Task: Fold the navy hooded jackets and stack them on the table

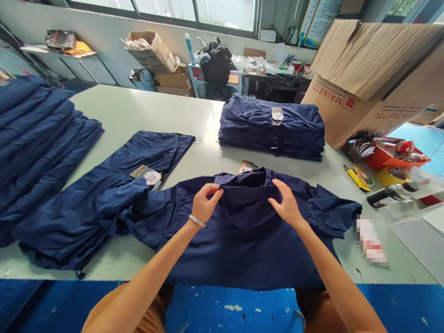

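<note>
A navy blue hooded jacket [243, 254] lies spread on the table before me, its hood [248, 206] folded down over the body. At the left end of the hood's edge, my left hand [205, 202] pinches the fabric between thumb and fingers. My right hand [287, 203] is by the hood's right end, thumb and fingers apart, resting on or just over the cloth. Behind the collar a paper hang tag [247, 166] shows in part. To the left lies another navy jacket [121, 157], bearing its own hang tag [147, 175] and partly covered by the near jacket's sleeve.
A folded stack of navy jackets [270, 134] stands at the table's far side. Another tall pile [31, 152] fills the left. On the right are a large cardboard box [350, 106], a yellow cutter [357, 178], a dark bottle [390, 194] and an orange tray [378, 159].
</note>
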{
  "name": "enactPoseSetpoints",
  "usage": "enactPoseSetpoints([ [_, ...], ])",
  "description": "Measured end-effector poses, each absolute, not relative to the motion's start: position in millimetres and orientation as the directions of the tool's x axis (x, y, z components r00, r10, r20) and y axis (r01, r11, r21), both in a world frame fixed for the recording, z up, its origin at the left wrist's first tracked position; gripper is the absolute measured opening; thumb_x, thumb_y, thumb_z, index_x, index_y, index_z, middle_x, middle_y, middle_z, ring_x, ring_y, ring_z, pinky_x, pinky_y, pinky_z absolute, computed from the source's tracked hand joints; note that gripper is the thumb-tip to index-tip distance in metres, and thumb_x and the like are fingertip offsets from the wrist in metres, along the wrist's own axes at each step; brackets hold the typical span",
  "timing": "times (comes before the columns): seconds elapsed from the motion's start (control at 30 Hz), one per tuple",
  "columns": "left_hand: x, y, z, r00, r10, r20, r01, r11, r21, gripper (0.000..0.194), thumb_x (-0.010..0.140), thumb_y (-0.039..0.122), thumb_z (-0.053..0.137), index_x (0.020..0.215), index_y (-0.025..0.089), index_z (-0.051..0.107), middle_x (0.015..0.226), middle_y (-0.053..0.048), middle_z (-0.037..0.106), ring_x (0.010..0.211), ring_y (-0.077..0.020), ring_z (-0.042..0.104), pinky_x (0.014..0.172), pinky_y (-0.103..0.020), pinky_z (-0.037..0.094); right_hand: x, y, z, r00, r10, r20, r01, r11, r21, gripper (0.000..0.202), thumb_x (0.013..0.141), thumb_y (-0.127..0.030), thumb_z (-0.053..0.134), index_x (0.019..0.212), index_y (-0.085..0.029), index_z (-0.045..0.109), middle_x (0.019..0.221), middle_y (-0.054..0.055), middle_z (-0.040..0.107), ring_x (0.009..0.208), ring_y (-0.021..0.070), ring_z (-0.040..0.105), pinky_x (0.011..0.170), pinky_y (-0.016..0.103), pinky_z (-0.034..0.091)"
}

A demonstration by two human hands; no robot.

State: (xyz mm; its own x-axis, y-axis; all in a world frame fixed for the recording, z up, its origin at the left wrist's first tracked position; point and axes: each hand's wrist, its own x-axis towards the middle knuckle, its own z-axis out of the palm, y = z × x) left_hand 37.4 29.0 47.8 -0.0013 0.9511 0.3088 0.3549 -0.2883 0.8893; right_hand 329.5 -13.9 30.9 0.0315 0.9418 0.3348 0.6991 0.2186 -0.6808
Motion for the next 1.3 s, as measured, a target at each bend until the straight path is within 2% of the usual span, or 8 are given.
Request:
enactPoseSetpoints([
  [0.13,28.5,26.8,59.7,0.06,0.885,0.461,0.471,-0.432,0.769,0.024,0.082,0.04,0.064,0.07,0.02,0.06,0.092,-0.005,0.068,0.087,-0.0182,0.063,0.082,-0.031,0.051,318.0,1.9,33.3,-0.175,0.961,0.215,0.856,0.256,-0.449,0.019,0.09,-0.024,0.055,0.102,-0.025,0.069,0.123,0.007,0.069,0.127,0.0276,0.054,0.117,0.065,0.018],
  [0.23,16.9,36.9,63.5,0.086,0.895,0.438,0.574,-0.404,0.713,0.023,0.08,0.038,0.064,0.066,0.02,0.059,0.079,-0.003,0.065,0.072,-0.0155,0.059,0.067,-0.027,0.048,323.6,13.3,43.9,-0.175,0.976,0.126,0.898,0.211,-0.386,0.018,0.093,-0.026,0.054,0.097,-0.023,0.071,0.102,0.007,0.072,0.105,0.0245,0.064,0.111,0.055,0.033],
  [0.4,12.3,68.7,58.9,-0.001,0.988,0.155,0.57,-0.127,0.812,0.025,0.075,0.045,0.064,0.069,0.02,0.061,0.056,0.002,0.058,0.055,-0.0145,0.056,0.056,-0.025,0.043,323.9,13.3,43.8,-0.164,0.981,-0.106,0.951,0.129,-0.279,0.109,0.063,-0.054,0.085,0.155,-0.032,0.032,0.161,0.019,0.025,0.122,0.0397,0.055,0.093,0.05,0.049],
  [0.5,15.6,83.6,51.2,0.004,0.997,0.073,0.505,-0.065,0.861,0.027,0.071,0.047,0.065,0.068,0.02,0.06,0.057,0.002,0.061,0.055,-0.0152,0.06,0.055,-0.025,0.044,314.1,6.3,23.7,-0.271,0.92,-0.284,0.947,0.201,-0.252,0.103,0.062,-0.039,0.089,0.152,-0.035,0.039,0.161,0.017,0.028,0.126,0.0407,0.054,0.097,0.05,0.048],
  [0.7,17.5,128.8,29.3,-0.019,0.999,-0.043,0.378,0.046,0.924,0.028,0.064,0.04,0.074,0.061,0.019,0.056,0.052,0.002,0.057,0.048,-0.0149,0.057,0.05,-0.027,0.047,315.8,57.0,18.0,-0.176,0.966,-0.191,0.889,0.073,-0.452,0.038,0.077,-0.003,0.053,0.099,-0.021,0.078,0.106,0.011,0.075,0.106,0.0289,0.068,0.097,0.041,0.05],
  [0.87,26.8,202.5,48.6,-0.18,0.978,0.106,0.238,-0.061,0.969,0.021,0.088,0.031,0.056,0.097,0.014,0.063,0.105,-0.012,0.071,0.104,-0.0205,0.067,0.088,-0.037,0.055,335.1,167.8,61.9,-0.016,1.0,-0.008,0.772,0.007,-0.635,0.055,0.084,-0.013,0.047,0.137,-0.016,0.058,0.128,0.013,0.067,0.111,0.0232,0.066,0.096,0.039,0.053],
  [1.0,34.2,222.8,60.0,-0.188,0.945,0.269,0.244,-0.22,0.944,0.049,0.093,0.024,0.051,0.141,0.015,0.045,0.156,-0.012,0.039,0.146,-0.0203,0.035,0.119,-0.045,0.032,346.1,203.5,68.7,0.22,0.945,0.242,0.486,0.109,-0.867,0.076,0.078,-0.022,0.058,0.151,-0.017,0.041,0.156,0.014,0.041,0.137,0.025,0.048,0.111,0.043,0.042],
  [1.3,37.0,148.6,-25.0,0.343,0.838,0.425,0.711,-0.527,0.465,0.053,0.095,0.031,0.042,0.147,0.017,0.046,0.158,-0.01,0.039,0.15,-0.0246,0.027,0.123,-0.048,0.026,324.5,94.2,-24.7,-0.091,0.986,0.142,0.955,0.127,-0.269,0.055,0.092,-0.028,0.052,0.146,-0.019,0.05,0.161,0.013,0.032,0.148,0.0295,0.029,0.121,0.053,0.022],
])
